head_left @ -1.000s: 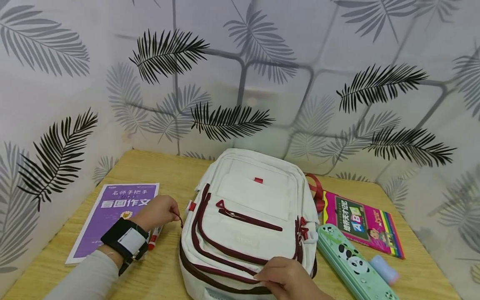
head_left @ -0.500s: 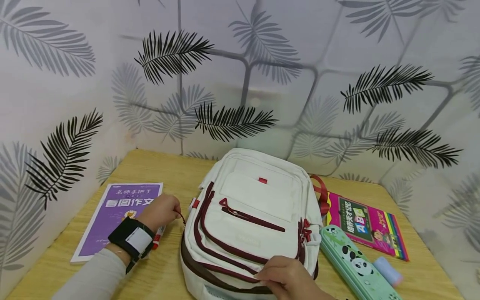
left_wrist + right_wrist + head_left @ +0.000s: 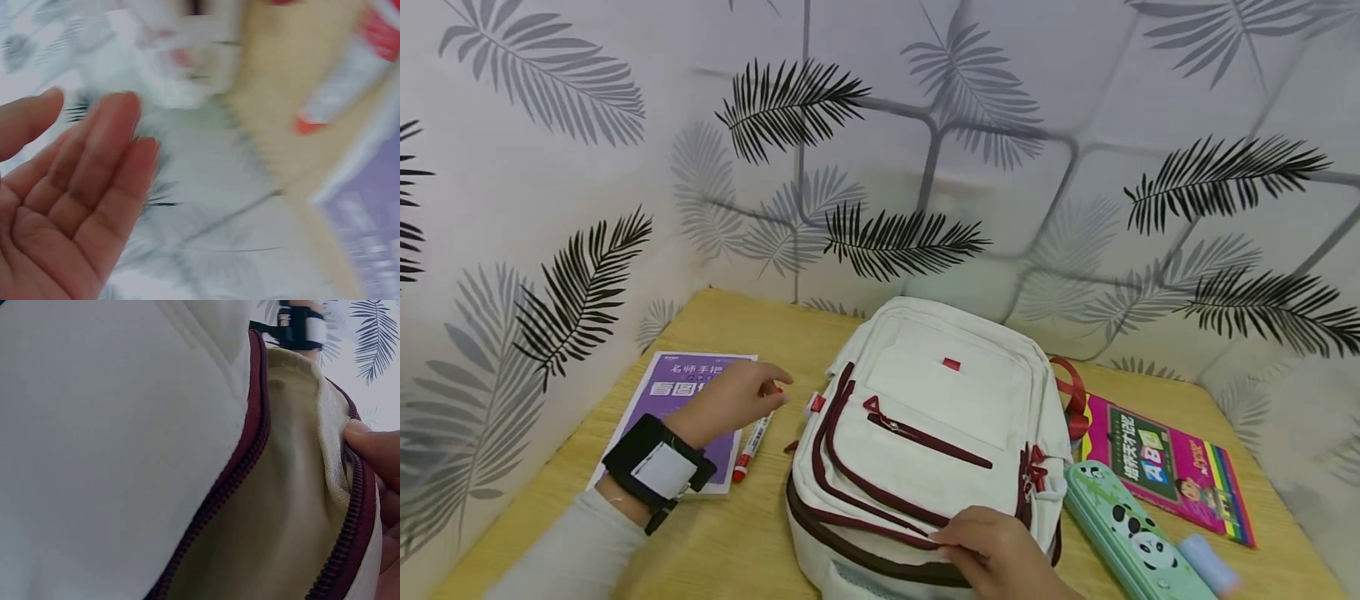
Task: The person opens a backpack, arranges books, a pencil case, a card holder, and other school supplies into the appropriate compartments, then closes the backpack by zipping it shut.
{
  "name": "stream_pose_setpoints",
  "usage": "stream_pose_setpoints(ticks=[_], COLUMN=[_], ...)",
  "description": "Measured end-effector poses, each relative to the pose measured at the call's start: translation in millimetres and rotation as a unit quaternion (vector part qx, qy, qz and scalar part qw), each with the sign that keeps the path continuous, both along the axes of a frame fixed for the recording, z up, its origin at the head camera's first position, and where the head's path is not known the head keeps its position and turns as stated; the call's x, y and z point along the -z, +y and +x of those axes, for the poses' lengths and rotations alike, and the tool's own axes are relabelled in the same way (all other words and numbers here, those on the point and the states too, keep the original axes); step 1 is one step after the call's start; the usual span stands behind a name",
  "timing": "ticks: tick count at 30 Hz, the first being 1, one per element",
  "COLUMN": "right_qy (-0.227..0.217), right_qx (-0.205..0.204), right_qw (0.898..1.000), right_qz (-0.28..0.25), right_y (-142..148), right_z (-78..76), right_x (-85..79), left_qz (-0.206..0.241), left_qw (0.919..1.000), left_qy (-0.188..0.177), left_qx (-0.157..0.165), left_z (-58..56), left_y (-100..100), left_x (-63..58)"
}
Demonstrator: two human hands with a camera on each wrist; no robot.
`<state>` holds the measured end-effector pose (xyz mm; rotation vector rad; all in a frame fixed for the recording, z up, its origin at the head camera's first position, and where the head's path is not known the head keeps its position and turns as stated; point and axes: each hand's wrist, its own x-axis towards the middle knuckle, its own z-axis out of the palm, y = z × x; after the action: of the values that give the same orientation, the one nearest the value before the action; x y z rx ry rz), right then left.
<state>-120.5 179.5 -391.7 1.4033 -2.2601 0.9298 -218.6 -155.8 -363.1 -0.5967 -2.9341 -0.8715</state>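
A white backpack (image 3: pixel 917 333) with dark red zips lies on the table, front up. Its front compartment (image 3: pixel 275 475) is unzipped in the right wrist view, showing a cream lining. My right hand (image 3: pixel 1000 550) pinches the zipped edge (image 3: pixel 350 531) of that opening between thumb and fingers. To the left of the bag, my left hand (image 3: pixel 730 404) hovers with loosely bent fingers and holds nothing; its palm shows in the blurred left wrist view. Close below it lie a white marker (image 3: pixel 754 442) with red ends and a purple book (image 3: pixel 647 408). A dark red zip pull (image 3: pixel 792 447) hangs at the bag's left side.
Right of the bag lie a green panda pencil case (image 3: pixel 1138 533), a pink book (image 3: pixel 1172 467) and a small blue cylinder-like object (image 3: pixel 1210 562). Leaf-patterned cloth (image 3: pixel 880 150) rises behind the wooden table (image 3: pixel 752 321).
My left hand has let go of the zip pull and moved up and away from the bag, towards the marker and purple book. My right hand keeps its hold. The head view has turned left.
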Motion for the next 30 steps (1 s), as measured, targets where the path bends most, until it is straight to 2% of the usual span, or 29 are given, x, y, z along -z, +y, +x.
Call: stream_pose_setpoints(ticks=[3,5,8,11,15,19,22,25,30], right_qy=[0.011,0.016,0.024,0.03,0.025,0.01,0.005,0.001,0.003], right_qx=[0.01,0.013,0.014,0.012,0.006,0.008,0.007,0.005,0.007], right_qw=[1.0,1.0,1.0,0.999,1.0,1.0,1.0,1.0,1.0], right_qz=[-0.007,-0.008,-0.008,-0.011,-0.011,-0.005,-0.005,-0.005,0.002], right_y=[0.8,0.7,0.0,-1.0,-2.7,-3.0,-3.0,-2.9,-2.8], right_z=[0.0,-0.3,-0.7,-0.4,1.0,0.6,0.5,0.4,-0.6], right_x=[1.0,1.6,2.3,3.2,5.1,6.2,7.0,6.8,3.3], left_qz=[0.022,0.018,0.0,-0.027,-0.067,-0.097,-0.112,-0.118,-0.123], left_qw=[0.9987,0.9976,0.9968,0.9968,0.9922,0.9814,0.9713,0.96,0.9494], left_qy=[0.042,0.064,0.079,0.068,0.024,-0.043,-0.107,-0.159,-0.202], left_qx=[0.017,0.02,0.004,-0.031,-0.103,-0.16,-0.18,-0.198,-0.206], left_z=[13.6,23.2,34.7,40.6,45.1,43.5,42.7,41.7,40.7], left_y=[6.2,6.0,-2.9,-23.1,-63.5,-104.0,-127.5,-142.4,-150.9], left_x=[-22.1,-30.8,-33.1,-25.7,-10.4,3.1,11.2,17.8,26.0])
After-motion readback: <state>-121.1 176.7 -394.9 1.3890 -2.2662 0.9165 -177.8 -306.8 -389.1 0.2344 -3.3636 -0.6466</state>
